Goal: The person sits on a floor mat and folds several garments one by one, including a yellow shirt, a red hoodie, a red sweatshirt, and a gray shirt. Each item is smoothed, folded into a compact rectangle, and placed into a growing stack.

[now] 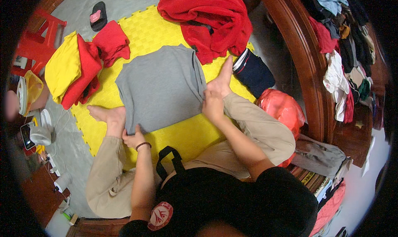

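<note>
A grey fabric garment (161,87), apparently a shirt, is spread before me between my feet on yellow interlocking foam mats (174,140). My left hand (134,140) pinches its near left corner between thumb and fingers. At its right edge, close to my right foot, my right hand (214,107) grips the cloth; the fingertips are partly hidden. The garment's far edge looks uneven, and loose layers show along its right side.
Folded red cloth (112,42) and a yellow garment (63,67) lie left. Beyond is a red fleece heap (214,22). Right are folded navy clothing (255,73), a red plastic bag (279,109) and a wooden furniture frame (298,50). A small white fan (41,135) stands left.
</note>
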The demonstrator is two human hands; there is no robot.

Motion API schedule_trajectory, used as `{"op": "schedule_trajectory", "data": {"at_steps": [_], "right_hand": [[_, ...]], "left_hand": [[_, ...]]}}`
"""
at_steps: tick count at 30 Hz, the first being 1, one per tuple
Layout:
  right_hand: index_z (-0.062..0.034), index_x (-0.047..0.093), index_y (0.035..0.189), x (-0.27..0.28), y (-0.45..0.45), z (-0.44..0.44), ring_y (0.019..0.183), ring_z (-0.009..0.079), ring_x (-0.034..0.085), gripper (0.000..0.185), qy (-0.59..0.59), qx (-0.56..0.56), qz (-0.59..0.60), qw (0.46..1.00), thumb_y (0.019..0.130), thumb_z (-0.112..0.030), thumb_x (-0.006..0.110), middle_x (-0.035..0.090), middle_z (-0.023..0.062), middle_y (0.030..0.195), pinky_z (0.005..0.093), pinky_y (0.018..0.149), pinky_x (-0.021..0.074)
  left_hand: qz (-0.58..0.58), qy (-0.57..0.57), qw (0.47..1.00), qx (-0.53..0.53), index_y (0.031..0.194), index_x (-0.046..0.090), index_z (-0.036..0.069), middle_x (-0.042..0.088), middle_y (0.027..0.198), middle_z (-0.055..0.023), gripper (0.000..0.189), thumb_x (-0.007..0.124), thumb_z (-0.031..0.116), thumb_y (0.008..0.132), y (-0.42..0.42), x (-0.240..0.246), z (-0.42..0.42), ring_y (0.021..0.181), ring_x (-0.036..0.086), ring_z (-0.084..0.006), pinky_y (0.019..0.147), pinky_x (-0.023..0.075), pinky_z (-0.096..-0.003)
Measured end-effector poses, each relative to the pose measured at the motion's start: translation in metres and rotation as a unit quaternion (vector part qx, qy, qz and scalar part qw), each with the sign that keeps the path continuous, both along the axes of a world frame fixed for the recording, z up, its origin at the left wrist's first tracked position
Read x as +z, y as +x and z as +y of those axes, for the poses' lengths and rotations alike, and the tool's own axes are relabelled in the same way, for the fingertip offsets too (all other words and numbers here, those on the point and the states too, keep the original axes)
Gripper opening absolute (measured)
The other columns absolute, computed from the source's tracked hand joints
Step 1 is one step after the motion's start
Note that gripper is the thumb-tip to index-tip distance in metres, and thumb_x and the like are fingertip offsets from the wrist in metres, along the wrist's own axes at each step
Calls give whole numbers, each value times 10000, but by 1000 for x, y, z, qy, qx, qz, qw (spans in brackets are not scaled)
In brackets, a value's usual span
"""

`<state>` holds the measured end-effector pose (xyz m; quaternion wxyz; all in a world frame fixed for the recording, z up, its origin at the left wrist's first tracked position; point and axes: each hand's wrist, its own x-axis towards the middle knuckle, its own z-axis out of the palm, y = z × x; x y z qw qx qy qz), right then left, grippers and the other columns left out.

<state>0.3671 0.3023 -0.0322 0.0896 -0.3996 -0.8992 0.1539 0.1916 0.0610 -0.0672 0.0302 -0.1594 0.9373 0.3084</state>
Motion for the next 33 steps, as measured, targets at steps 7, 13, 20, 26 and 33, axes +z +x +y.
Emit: {"op": "schedule_trajectory", "data": {"at_steps": [7, 13, 20, 26, 33], "right_hand": [[-21, 466, 929, 34, 12, 0, 813, 394, 561, 317, -41, -111, 3, 993, 639, 14, 590, 546, 201, 859, 463, 699, 450], [-11, 456, 963, 49, 23, 16, 801, 410, 560, 353, -41, -162, 43, 985, 629, 60, 549, 537, 207, 883, 472, 676, 450], [-24, 477, 1060, 48, 22, -11, 905, 389, 514, 412, 24, -92, -28, 995, 655, 13, 547, 509, 213, 1007, 436, 756, 422], [-57, 458, 1205, 4, 3, -50, 1117, 357, 418, 478, 77, 179, 1, 981, 744, -137, 560, 414, 192, 1238, 487, 942, 319], [-122, 305, 1348, -31, 18, -44, 1245, 346, 286, 627, -47, 179, -34, 982, 815, -338, 556, 226, 176, 1402, 542, 948, 296]], "left_hand": [[-246, 329, 902, 132, 1057, 528, 65, 570, 985, -77, 287, 624, 123, 793, -33, -12, -41, 792, 527, -210, 559, 445, -316], [-341, 396, 817, 241, 989, 529, 81, 564, 903, -61, 214, 593, 89, 785, -37, -12, -57, 703, 515, -199, 494, 433, -302], [-423, 409, 777, 225, 981, 531, 84, 548, 936, -47, 251, 627, 108, 750, -27, -4, -62, 778, 502, -193, 558, 424, -305], [-438, 361, 823, 11, 1074, 540, 135, 580, 1022, -4, 402, 664, 329, 744, -31, 3, -41, 840, 551, -181, 566, 420, -308], [-343, 484, 800, -86, 1231, 427, 69, 551, 1118, -81, 538, 658, 180, 759, -52, 38, -36, 997, 542, -257, 752, 491, -369]]}}
